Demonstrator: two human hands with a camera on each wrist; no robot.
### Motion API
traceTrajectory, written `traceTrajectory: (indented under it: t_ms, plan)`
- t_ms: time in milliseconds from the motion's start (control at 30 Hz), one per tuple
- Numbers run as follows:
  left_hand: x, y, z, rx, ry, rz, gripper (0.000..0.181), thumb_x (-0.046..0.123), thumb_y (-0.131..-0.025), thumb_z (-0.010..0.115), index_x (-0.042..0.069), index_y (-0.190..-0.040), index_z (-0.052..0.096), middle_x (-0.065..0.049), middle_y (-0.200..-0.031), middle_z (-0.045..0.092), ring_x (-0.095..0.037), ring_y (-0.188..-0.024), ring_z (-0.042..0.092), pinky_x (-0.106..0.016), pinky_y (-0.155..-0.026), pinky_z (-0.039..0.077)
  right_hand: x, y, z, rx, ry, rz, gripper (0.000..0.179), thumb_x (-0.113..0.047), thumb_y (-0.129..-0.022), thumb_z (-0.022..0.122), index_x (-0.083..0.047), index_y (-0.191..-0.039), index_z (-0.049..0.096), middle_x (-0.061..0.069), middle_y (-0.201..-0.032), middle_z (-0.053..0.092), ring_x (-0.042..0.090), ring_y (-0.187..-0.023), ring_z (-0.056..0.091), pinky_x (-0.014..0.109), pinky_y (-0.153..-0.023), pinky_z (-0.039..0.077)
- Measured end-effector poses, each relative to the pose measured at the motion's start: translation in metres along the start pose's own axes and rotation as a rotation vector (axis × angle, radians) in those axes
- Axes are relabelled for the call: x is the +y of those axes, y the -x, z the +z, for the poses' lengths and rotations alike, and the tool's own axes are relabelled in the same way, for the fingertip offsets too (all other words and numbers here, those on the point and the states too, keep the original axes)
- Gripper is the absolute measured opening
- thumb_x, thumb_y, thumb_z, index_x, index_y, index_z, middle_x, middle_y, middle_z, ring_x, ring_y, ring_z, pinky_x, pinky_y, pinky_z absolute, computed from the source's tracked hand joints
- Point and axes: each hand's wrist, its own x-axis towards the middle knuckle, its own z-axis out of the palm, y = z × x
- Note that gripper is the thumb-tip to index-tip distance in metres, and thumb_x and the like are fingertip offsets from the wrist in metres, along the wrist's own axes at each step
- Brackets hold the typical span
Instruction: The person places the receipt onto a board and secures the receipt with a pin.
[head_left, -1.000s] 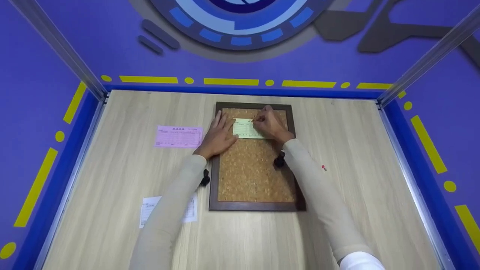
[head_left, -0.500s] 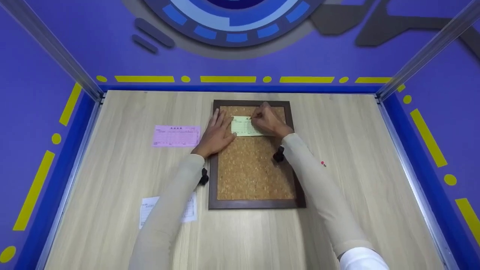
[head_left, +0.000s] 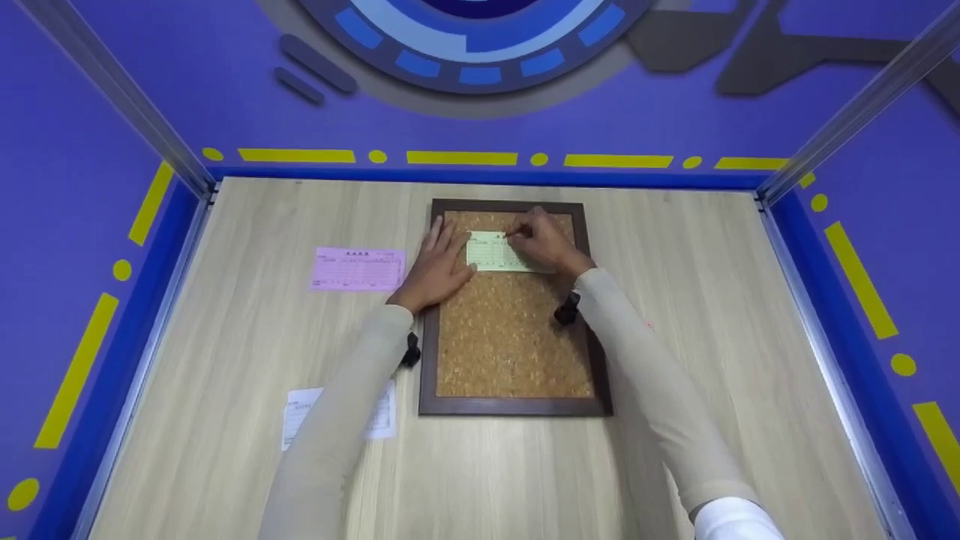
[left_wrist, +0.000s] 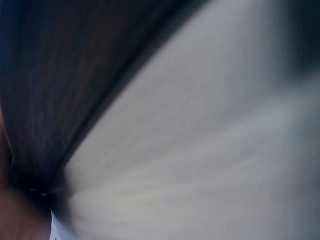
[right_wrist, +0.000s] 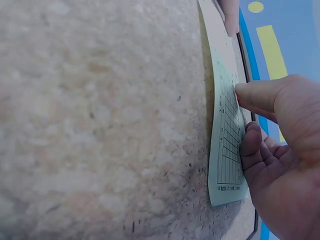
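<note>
A pale green printed slip lies across the upper part of the cork board. My left hand rests with straight fingers on the board's left side, its fingertips and thumb at the slip's left edge. Over the slip's right half, my right hand pinches a small red push pin between thumb and fingers against the paper's upper part. Most of the pin is hidden by the fingers. In the right wrist view the slip's lower edge lifts slightly off the cork.
A pink slip lies left of the board. A white slip is partly under the left sleeve. Another red pin peeks from behind the right sleeve. Blue-purple walls enclose the wooden table.
My right forearm has swung slightly right, so its sleeve now covers most of the loose red pin. My left hand and the green slip stay in place.
</note>
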Motion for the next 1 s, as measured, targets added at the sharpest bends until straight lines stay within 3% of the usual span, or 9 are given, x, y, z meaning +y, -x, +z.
traceTrajectory:
  t_ms: [333, 633, 800, 1000]
  plan:
    - [0.000, -0.001, 0.000, 0.003, -0.008, -0.012, 0.076, 0.048, -0.109, 0.058, 0.011, -0.172, 0.037, -0.017, -0.184, 0.009, -0.033, -0.170, -0.013, -0.054, -0.136, 0.000, -0.003, 0.003, 0.004, 0.025, 0.066, 0.024, 0.018, 0.003, -0.103, 0.070, 0.003, -0.118, 0.079, 0.016, -0.108, 0.066, 0.026, -0.100, 0.052, 0.037, -0.086, 0.041]
    - [0.000, 0.000, 0.002, 0.021, -0.002, 0.008, 0.075, 0.043, -0.108, 0.060, 0.007, -0.170, 0.040, -0.020, -0.183, 0.012, -0.038, -0.170, -0.009, -0.056, -0.136, 0.002, 0.001, 0.007, 0.009, 0.061, 0.068, -0.003, 0.022, 0.003, -0.103, 0.066, 0.004, -0.122, 0.078, 0.018, -0.116, 0.071, 0.029, -0.105, 0.058, 0.044, -0.093, 0.048]
    - [-0.001, -0.001, 0.003, 0.020, -0.006, 0.012, 0.075, 0.045, -0.109, 0.059, 0.009, -0.171, 0.039, -0.018, -0.184, 0.011, -0.035, -0.170, -0.011, -0.054, -0.136, 0.000, 0.004, 0.009, 0.007, 0.107, -0.032, -0.036, 0.025, 0.008, -0.101, 0.061, 0.009, -0.120, 0.076, 0.023, -0.116, 0.072, 0.030, -0.104, 0.059, 0.042, -0.091, 0.048]
    - [0.004, 0.000, 0.000, 0.005, -0.039, 0.009, 0.075, 0.045, -0.110, 0.058, 0.008, -0.172, 0.037, -0.020, -0.184, 0.009, -0.037, -0.170, -0.011, -0.053, -0.136, -0.002, 0.004, 0.012, 0.003, 0.163, -0.152, -0.051, 0.026, 0.010, -0.103, 0.061, 0.015, -0.125, 0.071, 0.028, -0.119, 0.071, 0.033, -0.105, 0.064, 0.032, -0.088, 0.048]
